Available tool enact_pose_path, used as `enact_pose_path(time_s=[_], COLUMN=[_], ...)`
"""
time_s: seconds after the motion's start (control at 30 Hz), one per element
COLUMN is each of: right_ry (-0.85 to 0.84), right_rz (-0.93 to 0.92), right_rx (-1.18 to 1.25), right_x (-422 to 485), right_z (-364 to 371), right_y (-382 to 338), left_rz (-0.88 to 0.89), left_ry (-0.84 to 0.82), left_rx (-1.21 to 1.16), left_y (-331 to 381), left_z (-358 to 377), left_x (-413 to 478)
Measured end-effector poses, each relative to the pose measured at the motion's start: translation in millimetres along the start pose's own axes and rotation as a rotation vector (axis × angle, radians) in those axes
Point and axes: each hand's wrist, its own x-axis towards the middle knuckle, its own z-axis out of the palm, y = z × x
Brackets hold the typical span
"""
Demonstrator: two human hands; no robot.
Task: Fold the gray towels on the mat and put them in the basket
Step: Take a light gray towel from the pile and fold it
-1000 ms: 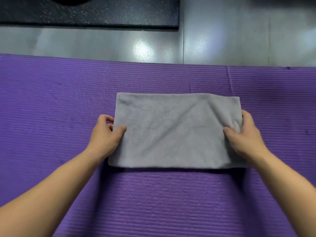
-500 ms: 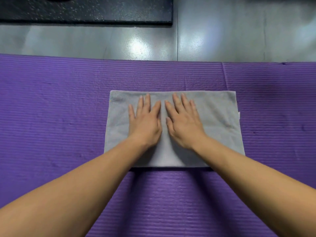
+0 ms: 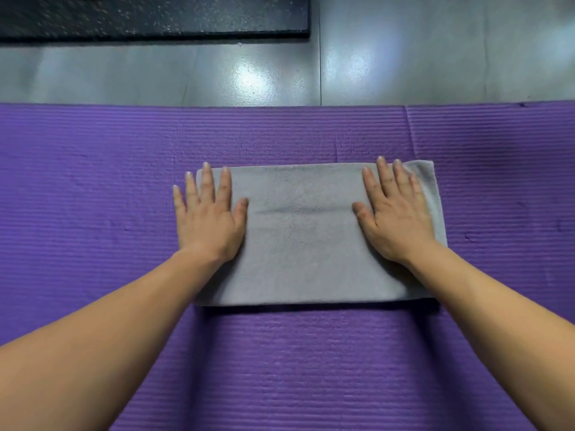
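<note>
A gray towel (image 3: 301,244), folded into a wide rectangle, lies flat in the middle of the purple mat (image 3: 93,197). My left hand (image 3: 207,216) presses palm-down on the towel's left end, fingers straight and spread, the outer fingers reaching past the towel's edge onto the mat. My right hand (image 3: 393,213) presses flat on the right end, fingers straight. A strip of towel shows beyond my right hand. No basket is in view.
Beyond the mat's far edge is a glossy gray floor (image 3: 435,57) with light reflections. A black speckled mat (image 3: 155,17) lies at the top left. A seam in the purple mat runs at the upper right.
Both hands slid apart from the towel's middle to its left and right ends, staying flat on it. A second ago they held the towel's side edges.
</note>
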Motion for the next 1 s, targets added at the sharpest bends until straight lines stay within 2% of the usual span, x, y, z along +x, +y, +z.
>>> enact_pose_path(time_s=[0.07, 0.1, 0.17, 0.23, 0.33, 0.43, 0.57, 0.7, 0.77, 0.83, 0.87, 0.93, 1.0], right_ry=[0.059, 0.107, 0.170, 0.130, 0.106, 0.072, 0.012, 0.017, 0.135, 0.305, 0.336, 0.273, 0.192], right_rz=[0.023, -0.029, -0.262, -0.382, -0.255, -0.106, -0.068, -0.048, -0.070, -0.164, -0.228, -0.344, -0.381], right_rx=[0.037, 0.050, 0.066, 0.059, 0.018, -0.026, -0.015, 0.037, 0.074, 0.218, 0.321, 0.451, 0.486], right_x=[-8, -19, -51, -79, -88, -96, -113, -114, -116, -118, -120, -121, -120], right_z=[-6, -5, 9, 26, 38, 39, 38, 32, 23, 20, 21, 26, 35], right_y=[-11, -24, -59, -85, -71, -20, 28, 28, 21, 12, 6, -2, -3], left_rz=[-0.008, 0.049, 0.275, 0.463, 0.453, 0.464, 0.444, 0.418, 0.521, 0.627, 0.657, 0.675, 0.669], left_ry=[0.049, 0.110, 0.197, 0.151, 0.068, 0.061, 0.028, 0.039, 0.095, 0.123, 0.094, 0.022, 0.004], left_rx=[0.044, 0.044, -0.056, -0.093, -0.022, 0.018, 0.027, -0.058, -0.157, -0.248, -0.286, -0.339, -0.357], left_y=[2, 9, 28, 41, 28, -6, -28, -25, -21, -18, -16, -14, -15], left_z=[-5, -7, -2, 14, 37, 43, 39, 29, 18, 10, 8, 10, 15], left_x=[-6, -15, -43, -75, -100, -102, -103, -103, -100, -98, -98, -98, -99])
